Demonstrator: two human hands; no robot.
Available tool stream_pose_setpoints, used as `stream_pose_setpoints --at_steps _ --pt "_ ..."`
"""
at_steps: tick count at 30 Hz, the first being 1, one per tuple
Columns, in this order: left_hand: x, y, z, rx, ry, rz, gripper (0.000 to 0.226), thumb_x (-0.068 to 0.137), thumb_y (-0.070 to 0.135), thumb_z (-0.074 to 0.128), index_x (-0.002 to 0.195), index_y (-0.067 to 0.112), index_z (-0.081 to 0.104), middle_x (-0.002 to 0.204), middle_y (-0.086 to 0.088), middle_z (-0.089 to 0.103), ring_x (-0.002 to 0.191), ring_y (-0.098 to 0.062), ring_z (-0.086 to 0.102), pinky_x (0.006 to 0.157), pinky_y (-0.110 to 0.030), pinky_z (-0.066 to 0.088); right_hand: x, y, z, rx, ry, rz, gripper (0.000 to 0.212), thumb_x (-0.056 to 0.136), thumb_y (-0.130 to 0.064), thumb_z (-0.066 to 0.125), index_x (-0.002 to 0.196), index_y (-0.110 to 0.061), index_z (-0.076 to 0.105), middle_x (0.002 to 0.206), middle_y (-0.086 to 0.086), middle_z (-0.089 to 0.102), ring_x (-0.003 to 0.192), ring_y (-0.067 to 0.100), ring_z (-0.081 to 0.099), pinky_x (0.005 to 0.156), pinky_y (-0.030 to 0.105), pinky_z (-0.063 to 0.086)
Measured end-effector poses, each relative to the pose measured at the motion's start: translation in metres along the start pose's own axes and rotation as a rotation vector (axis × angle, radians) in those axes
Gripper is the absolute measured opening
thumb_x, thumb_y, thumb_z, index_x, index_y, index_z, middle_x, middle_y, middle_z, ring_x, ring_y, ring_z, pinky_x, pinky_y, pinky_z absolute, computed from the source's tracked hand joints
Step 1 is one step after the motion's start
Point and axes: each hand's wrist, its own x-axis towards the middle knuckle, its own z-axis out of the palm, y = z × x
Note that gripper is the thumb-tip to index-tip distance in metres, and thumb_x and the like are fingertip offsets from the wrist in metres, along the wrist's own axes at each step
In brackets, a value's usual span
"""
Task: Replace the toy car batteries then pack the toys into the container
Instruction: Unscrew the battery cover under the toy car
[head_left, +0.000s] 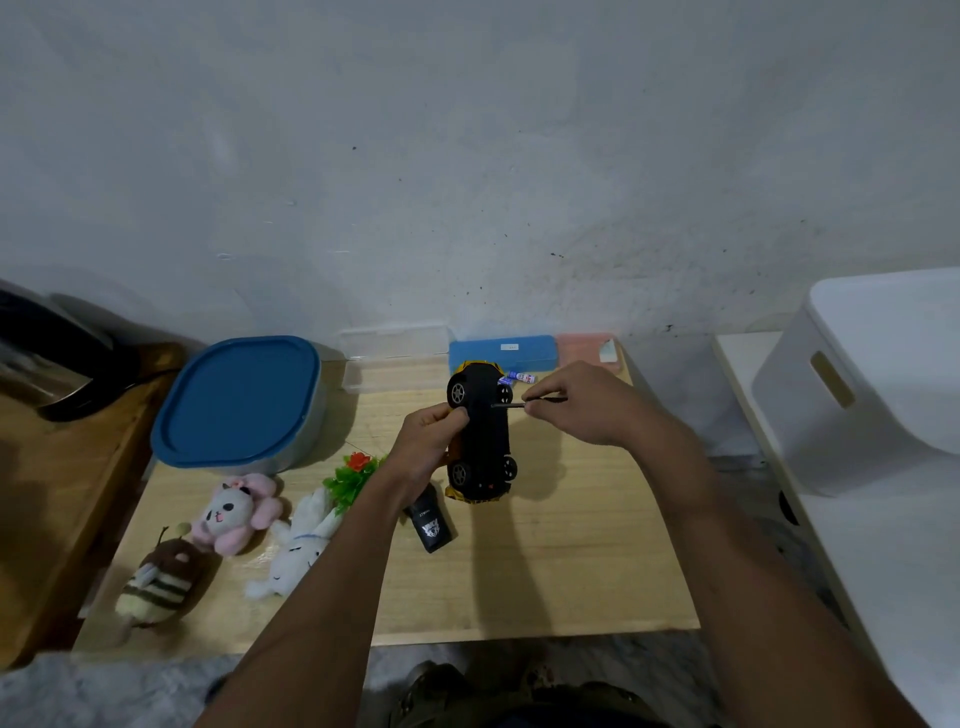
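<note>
Striped plush: brown-and-cream bee soft toy (156, 587) lies at the near left corner of my pale wooden table (545, 561).
Container: grey square tub with a dark blue lid (239, 400), lid on, at the far left of the table, well apart from my hands.
Pink plush: panda-faced soft toy with a pink mane (236, 512), just in front of the container.
White plush: white long-eared soft toy (301, 545), lying beside the pink one.
Remote: small black controller (431, 519) on the table, partly under my left wrist.
Left hand: my left hand (426, 447) has its fingers curled round the car's left flank and holds it up off the table.
Car: yellow toy car with a black underside (483, 431), belly turned up towards me, between my two hands.
Screwdriver: thin dark-shafted screwdriver (519, 404), tip on the car's underside.
Right hand: my right hand (587, 405) pinches the screwdriver's handle with thumb and fingertips, just right of the car.
Batteries: small blue-and-white cells (519, 378) on the table behind the car.
</note>
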Motion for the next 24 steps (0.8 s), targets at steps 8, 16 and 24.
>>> stream_pose_setpoints --at_steps 8,16,24 --pt "0.001 0.007 -0.001 0.054 0.017 0.039 0.024 0.097 0.018 0.057 0.103 0.000 0.071 0.094 -0.014 0.071 0.091 -0.026 0.068 0.092 -0.050 0.053 0.006 -0.007 -0.005 -0.146 0.030 0.030 0.035 0.091 -0.028 0.047 0.095 -0.003 0.070 0.069 0.010 0.053 0.059 0.017 0.043 0.057 0.030 0.031" --pt "-0.002 0.007 0.001 0.024 0.024 0.023 0.022 0.099 0.018 0.052 0.093 0.008 0.070 0.076 -0.001 0.066 0.075 -0.015 0.063 0.073 -0.031 0.052 -0.006 -0.014 -0.007 -0.390 0.053 -0.083 0.030 0.097 -0.038 0.048 0.120 -0.037 0.067 0.106 -0.007 0.070 0.092 0.020 0.063 0.070 0.031 0.048" --pt "-0.005 0.007 -0.006 -0.027 0.003 0.031 0.024 0.101 0.019 0.050 0.093 0.007 0.070 0.076 -0.001 0.065 0.075 -0.017 0.061 0.074 -0.032 0.051 -0.008 -0.016 -0.010 -0.472 0.107 -0.092 0.031 0.093 -0.040 0.060 0.123 -0.036 0.064 0.117 -0.008 0.068 0.102 0.017 0.062 0.072 0.028 0.042"
